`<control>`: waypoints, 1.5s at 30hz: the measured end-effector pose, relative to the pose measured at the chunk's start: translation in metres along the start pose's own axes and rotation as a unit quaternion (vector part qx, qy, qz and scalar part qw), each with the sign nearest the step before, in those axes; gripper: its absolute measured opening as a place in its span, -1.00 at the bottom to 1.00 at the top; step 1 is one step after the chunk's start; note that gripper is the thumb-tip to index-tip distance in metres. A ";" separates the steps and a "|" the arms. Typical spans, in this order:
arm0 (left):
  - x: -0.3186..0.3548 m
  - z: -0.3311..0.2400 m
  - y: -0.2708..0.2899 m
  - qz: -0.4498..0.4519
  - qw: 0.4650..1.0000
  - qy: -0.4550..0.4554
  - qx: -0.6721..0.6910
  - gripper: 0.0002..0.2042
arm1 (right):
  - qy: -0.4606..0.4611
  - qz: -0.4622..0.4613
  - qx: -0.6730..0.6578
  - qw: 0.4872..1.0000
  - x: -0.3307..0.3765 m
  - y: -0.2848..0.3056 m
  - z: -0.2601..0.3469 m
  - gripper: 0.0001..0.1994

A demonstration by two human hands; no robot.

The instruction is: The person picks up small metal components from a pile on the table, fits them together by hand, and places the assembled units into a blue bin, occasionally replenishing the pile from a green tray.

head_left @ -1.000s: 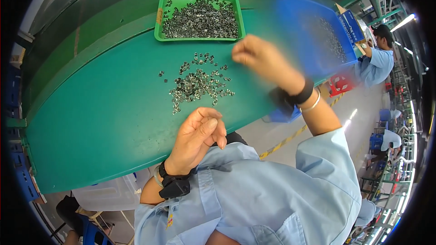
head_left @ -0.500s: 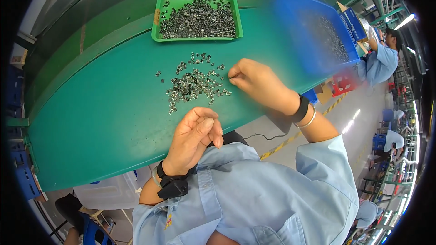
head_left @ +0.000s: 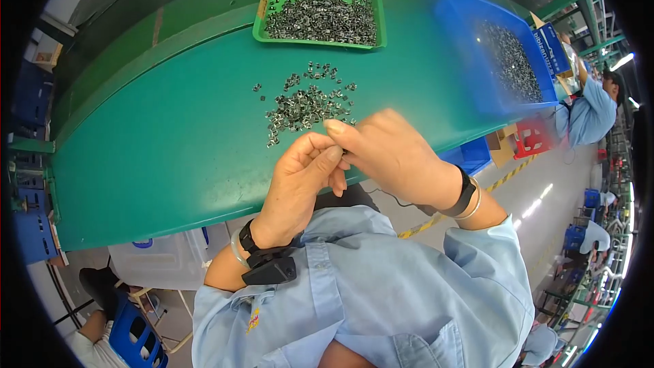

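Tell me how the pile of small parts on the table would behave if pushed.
The pile would likely spread rather than move as one, since it lies loose, with stray pieces beside it. These are probably stiff, given their metallic shine.

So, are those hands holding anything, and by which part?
Apparently a tiny dark piece, where left hand and right hand fingertips meet; its gripped part is hidden.

2 hands, 1 grn tray, 1 lg blu bin, 1 main pile sm pcs.
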State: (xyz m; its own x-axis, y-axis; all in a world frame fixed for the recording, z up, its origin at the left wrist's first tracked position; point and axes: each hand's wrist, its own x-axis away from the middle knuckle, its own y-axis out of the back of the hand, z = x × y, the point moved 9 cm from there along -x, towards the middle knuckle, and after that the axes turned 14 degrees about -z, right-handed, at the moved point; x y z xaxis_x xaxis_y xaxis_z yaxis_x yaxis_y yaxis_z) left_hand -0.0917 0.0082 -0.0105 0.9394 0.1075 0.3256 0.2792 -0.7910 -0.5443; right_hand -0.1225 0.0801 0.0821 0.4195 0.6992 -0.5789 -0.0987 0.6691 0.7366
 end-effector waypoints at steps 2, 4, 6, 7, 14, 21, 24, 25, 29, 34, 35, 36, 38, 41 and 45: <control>0.002 0.001 0.000 0.007 1.000 0.009 0.024 -0.84 | 0.003 -0.010 -0.017 1.000 0.001 0.001 0.002 -0.37; 0.002 0.002 0.000 0.011 0.999 0.013 0.035 -0.85 | 0.004 -0.015 -0.025 1.000 0.003 0.001 0.004 -0.35; 0.003 0.002 0.001 0.008 0.999 0.010 0.040 -0.85 | -0.014 -0.065 -0.062 0.996 0.005 0.009 0.004 -0.33; 0.003 0.003 0.001 0.007 0.999 0.009 0.043 -0.86 | -0.023 -0.090 -0.080 0.992 0.007 0.013 0.004 -0.32; 0.002 0.002 0.004 -0.001 0.999 -0.030 0.036 -0.87 | -0.060 -0.150 -0.086 0.983 0.017 0.012 0.000 -0.30; 0.005 -0.002 0.005 -0.016 0.999 -0.038 0.024 -0.86 | -0.061 -0.194 -0.106 0.973 0.023 0.008 -0.001 -0.30; 0.008 -0.003 0.005 -0.015 1.000 -0.012 0.019 -0.86 | -0.059 -0.207 -0.115 0.970 0.024 0.008 -0.002 -0.30; 0.009 -0.003 0.005 -0.013 1.000 -0.007 0.021 -0.85 | -0.049 -0.204 -0.108 0.972 0.022 0.009 -0.001 -0.31; 0.010 -0.002 0.007 -0.009 1.000 0.004 0.022 -0.84 | -0.023 -0.198 -0.087 0.976 0.021 0.008 0.003 -0.31; 0.007 0.004 0.009 0.010 0.998 0.020 0.056 -0.84 | -0.020 -0.202 -0.083 0.976 0.024 0.004 0.003 -0.30; 0.006 0.005 0.008 0.018 0.997 0.027 0.074 -0.85 | -0.026 -0.204 -0.088 0.975 0.025 0.004 0.002 -0.29; 0.005 0.005 0.009 0.017 0.997 0.027 0.074 -0.85 | -0.026 -0.205 -0.089 0.974 0.025 0.003 0.003 -0.29; 0.005 0.008 0.006 0.032 0.993 0.044 0.109 -0.87 | -0.053 -0.222 -0.109 0.968 0.027 0.004 0.002 -0.29; 0.005 0.011 0.003 0.045 0.986 0.058 0.150 -0.89 | -0.078 -0.223 -0.138 0.962 0.028 0.005 0.001 -0.27; 0.006 0.016 -0.006 0.065 0.971 0.073 0.216 -0.91 | -0.098 -0.209 -0.186 0.955 0.029 0.002 -0.001 -0.23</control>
State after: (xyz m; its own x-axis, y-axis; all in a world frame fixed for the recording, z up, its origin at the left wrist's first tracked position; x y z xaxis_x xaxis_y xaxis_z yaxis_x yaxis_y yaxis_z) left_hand -0.0847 0.0232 -0.0183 0.9431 -0.0876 0.3209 0.2470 -0.4618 -0.8519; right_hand -0.1121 0.1020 0.0669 0.6495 0.3150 -0.6921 -0.1846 0.9482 0.2584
